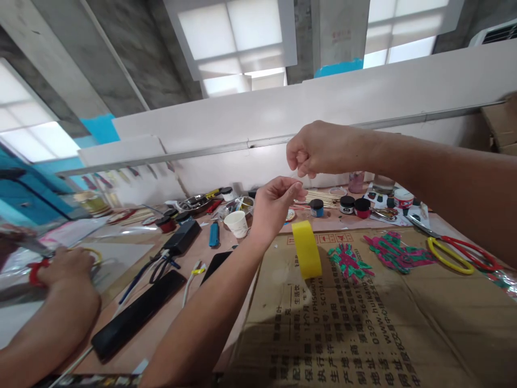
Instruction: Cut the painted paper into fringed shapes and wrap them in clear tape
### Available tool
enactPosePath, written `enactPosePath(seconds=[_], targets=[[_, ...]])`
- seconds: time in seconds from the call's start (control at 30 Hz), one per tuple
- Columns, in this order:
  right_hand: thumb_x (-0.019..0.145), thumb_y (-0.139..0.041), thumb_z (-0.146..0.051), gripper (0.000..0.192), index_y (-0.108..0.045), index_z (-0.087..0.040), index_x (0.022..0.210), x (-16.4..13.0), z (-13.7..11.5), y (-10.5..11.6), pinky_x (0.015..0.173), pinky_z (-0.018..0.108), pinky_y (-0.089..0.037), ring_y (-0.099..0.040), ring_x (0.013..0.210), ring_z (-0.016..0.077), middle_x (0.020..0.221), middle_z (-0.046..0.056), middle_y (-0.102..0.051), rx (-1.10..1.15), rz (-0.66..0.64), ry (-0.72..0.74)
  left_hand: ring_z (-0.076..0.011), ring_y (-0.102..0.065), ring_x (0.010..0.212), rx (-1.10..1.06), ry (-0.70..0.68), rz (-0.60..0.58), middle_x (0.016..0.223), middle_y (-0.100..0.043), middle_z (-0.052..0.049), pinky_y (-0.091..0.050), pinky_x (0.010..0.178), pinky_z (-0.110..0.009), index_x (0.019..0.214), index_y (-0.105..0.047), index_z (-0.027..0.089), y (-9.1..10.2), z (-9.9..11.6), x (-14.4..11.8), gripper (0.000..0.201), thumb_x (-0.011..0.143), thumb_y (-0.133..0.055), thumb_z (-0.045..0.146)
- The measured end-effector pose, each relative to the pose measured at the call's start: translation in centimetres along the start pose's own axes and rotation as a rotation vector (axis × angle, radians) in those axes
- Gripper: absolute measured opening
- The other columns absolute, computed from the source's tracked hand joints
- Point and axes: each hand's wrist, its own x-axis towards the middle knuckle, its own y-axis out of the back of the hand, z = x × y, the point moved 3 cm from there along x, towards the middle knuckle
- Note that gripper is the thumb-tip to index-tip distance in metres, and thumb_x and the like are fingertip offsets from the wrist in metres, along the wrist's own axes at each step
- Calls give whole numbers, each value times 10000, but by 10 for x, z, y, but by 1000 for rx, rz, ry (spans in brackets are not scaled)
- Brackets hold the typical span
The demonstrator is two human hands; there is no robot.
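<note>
My left hand (277, 203) is raised over the table with thumb and fingers pinched together. Just above it and to the right, my right hand (313, 150) is closed, fingertips pointing down toward the left hand. What the two hands pinch is too fine to make out; a faint pale trace shows between them. Below stands a yellow roll of tape (307, 250) on a printed cardboard sheet (307, 345). To its right lie a green-and-pink painted cutout (350, 263) and a larger cutout (399, 252) in the same colours.
Scissors (452, 256) lie at the cardboard's right. A paper cup (236, 223), blue cutter (214, 235), black phone (137, 315) and several paint jars (317, 208) stand or lie around. At left, another person's hand (67, 272) holds scissors (38, 272). Wooden sticks (323, 198) lie behind.
</note>
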Motion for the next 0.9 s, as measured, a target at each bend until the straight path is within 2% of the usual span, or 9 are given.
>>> enactPosePath(seconds=[0.13, 0.2, 0.27, 0.33, 0.47, 0.57, 0.73, 0.83, 0.9], targets=[[762, -777, -203, 118, -758, -152, 867, -6, 11, 1, 598, 291, -446, -630, 669, 155, 712, 28, -698, 163, 53, -6, -147, -689, 705, 9, 14, 5, 749, -767, -42, -531, 689, -276, 771, -721, 201, -1, 4, -1, 134, 840, -716, 315], [835, -733, -304, 182, -762, -147, 921, -10, 15, 5, 647, 298, -472, -640, 710, 165, 747, 45, -708, 210, 120, -21, -144, -688, 708, 13, 20, 20, 744, -766, -38, -528, 695, -275, 761, -720, 205, -2, 5, -2, 114, 842, -701, 284], [886, -680, -388, 271, -765, -148, 978, -14, 16, 8, 715, 314, -483, -651, 769, 180, 789, 55, -719, 191, 184, -27, -139, -682, 701, 15, 20, 30, 736, -762, -33, -527, 702, -274, 750, -719, 205, -2, 5, -2, 110, 841, -691, 260], [886, -677, -417, 290, -771, -166, 995, -16, 15, 8, 766, 328, -474, -654, 826, 195, 848, 60, -734, 112, 187, -20, -136, -676, 692, 11, 18, 27, 730, -760, -30, -529, 710, -274, 745, -717, 204, -3, 5, -2, 109, 837, -693, 256], [878, -670, -424, 264, -774, -185, 920, -16, 11, -4, 730, 341, -445, -640, 816, 206, 873, 80, -747, -12, 47, -16, -140, -680, 692, 9, 17, 24, 735, -765, -27, -537, 725, -284, 762, -719, 204, -4, 4, -1, 90, 825, -711, 269], [871, -659, -410, 245, -751, -188, 821, -17, 6, -13, 637, 336, -401, -586, 706, 186, 741, 65, -702, -52, 13, -33, -146, -684, 698, 11, -2, 13, 743, -769, -29, -545, 739, -296, 771, -719, 207, -5, 2, -1, 95, 829, -709, 281], [806, -698, -269, 158, -684, -193, 668, -20, -4, -14, 565, 326, -351, -502, 606, 159, 592, 30, -602, 55, 35, -87, -171, -694, 713, 46, -15, -3, 743, -768, -45, -555, 735, -322, 758, -720, 209, -6, 4, -1, 147, 830, -712, 338], [802, -699, -243, 113, -695, -185, 705, -18, -5, -9, 601, 319, -388, -532, 650, 164, 646, 36, -645, 195, 84, -88, -171, -698, 714, 53, 6, 5, 740, -764, -48, -552, 718, -316, 749, -717, 206, -7, 5, -1, 133, 816, -721, 321], [828, -686, -262, 111, -704, -176, 760, -16, -1, -5, 634, 315, -405, -548, 684, 162, 716, 45, -677, 248, 164, -88, -166, -699, 709, 47, 16, 10, 734, -761, -44, -552, 713, -311, 749, -714, 206, -7, 6, -1, 114, 811, -721, 302]])
